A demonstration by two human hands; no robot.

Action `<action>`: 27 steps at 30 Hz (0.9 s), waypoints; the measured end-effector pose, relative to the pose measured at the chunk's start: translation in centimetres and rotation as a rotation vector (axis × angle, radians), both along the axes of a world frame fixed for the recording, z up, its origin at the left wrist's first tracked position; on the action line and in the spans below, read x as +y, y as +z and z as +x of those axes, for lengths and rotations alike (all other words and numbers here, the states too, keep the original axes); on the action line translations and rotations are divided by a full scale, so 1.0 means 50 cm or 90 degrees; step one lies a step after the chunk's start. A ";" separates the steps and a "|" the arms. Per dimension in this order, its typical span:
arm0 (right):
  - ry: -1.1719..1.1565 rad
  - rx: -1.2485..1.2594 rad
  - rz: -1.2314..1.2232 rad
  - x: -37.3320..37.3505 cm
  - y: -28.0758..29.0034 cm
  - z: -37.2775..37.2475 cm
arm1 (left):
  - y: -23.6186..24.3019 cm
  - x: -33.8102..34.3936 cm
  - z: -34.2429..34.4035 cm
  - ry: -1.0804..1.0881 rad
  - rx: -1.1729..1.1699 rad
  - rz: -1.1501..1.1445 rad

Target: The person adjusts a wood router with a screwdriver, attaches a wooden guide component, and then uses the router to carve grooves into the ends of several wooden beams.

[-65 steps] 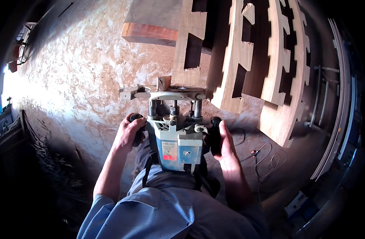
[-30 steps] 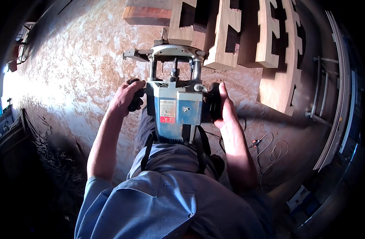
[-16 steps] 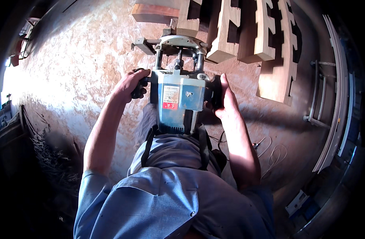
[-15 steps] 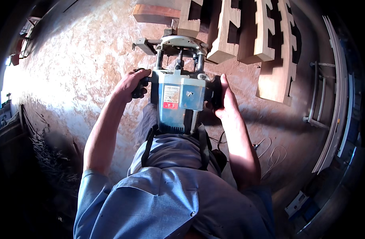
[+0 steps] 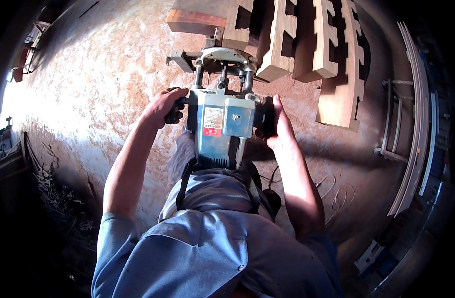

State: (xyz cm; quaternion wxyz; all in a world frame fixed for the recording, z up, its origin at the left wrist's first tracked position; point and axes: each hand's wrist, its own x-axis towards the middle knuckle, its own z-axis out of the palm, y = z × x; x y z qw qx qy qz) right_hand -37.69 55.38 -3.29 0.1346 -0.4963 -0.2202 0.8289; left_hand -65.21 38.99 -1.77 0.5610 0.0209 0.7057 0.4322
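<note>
A blue plunge router [image 5: 215, 130] lies on its side in front of my waist, its round base plate [image 5: 230, 54] facing away from me. My left hand [image 5: 161, 108] is wrapped round the black knob on its left side. My right hand [image 5: 282, 124] grips the black knob on the other side, thumb pointing forward. The base sits by the end of a notched wooden beam [image 5: 236, 37]; whether the bit touches wood is hidden. A side fence [image 5: 181, 60] sticks out to the left of the base.
More notched beams [image 5: 277, 67] stand side by side at the front right, beside a reddish board end [image 5: 195, 22]. A thin cable [image 5: 342, 196] loops on the floor at right. A metal frame [image 5: 393, 119] and long strips [image 5: 413, 149] lie farther right; scrap wood [image 5: 63, 198] is heaped at left.
The beams have shifted slightly in view, those at right a little to the left. Both hands keep their hold on the router, which has barely moved.
</note>
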 end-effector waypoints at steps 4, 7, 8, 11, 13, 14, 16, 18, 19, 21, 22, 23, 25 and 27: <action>-0.001 -0.013 0.012 -0.001 0.003 -0.002 | 0.006 -0.002 0.003 -0.005 0.012 0.016; 0.003 -0.011 0.007 0.005 0.002 -0.003 | 0.003 -0.001 0.006 0.004 0.015 0.021; 0.001 -0.013 0.007 0.004 0.004 -0.003 | 0.002 -0.001 0.006 0.001 0.017 0.026; -0.005 -0.017 0.005 0.001 0.008 -0.004 | 0.000 -0.002 0.005 -0.007 0.018 0.034; -0.006 -0.015 -0.001 0.001 0.007 -0.004 | -0.002 -0.002 0.004 -0.009 0.018 0.035; -0.004 -0.011 -0.001 0.001 0.009 -0.005 | -0.003 -0.002 0.002 -0.009 0.017 0.035; 0.002 -0.005 -0.001 0.000 0.014 -0.005 | -0.006 -0.004 0.001 -0.009 0.015 0.035; -0.004 0.009 -0.005 0.000 0.012 -0.007 | -0.007 -0.004 0.000 -0.013 0.018 0.030; -0.008 0.016 -0.006 0.001 0.012 -0.007 | -0.007 -0.003 0.000 -0.015 0.019 0.028; -0.004 0.026 -0.004 0.004 0.004 -0.002 | -0.007 -0.002 0.002 -0.016 0.016 0.033; 0.000 0.032 -0.003 0.004 0.003 -0.003 | -0.006 -0.003 0.001 -0.016 0.016 0.035; 0.000 0.030 -0.004 0.004 0.002 -0.003 | -0.005 -0.003 0.002 -0.014 0.018 0.033; 0.001 0.027 -0.004 0.004 0.005 -0.003 | -0.002 -0.002 0.004 -0.011 0.020 0.029; 0.010 0.019 -0.008 0.004 0.003 0.000 | -0.002 -0.004 0.003 -0.014 0.017 0.026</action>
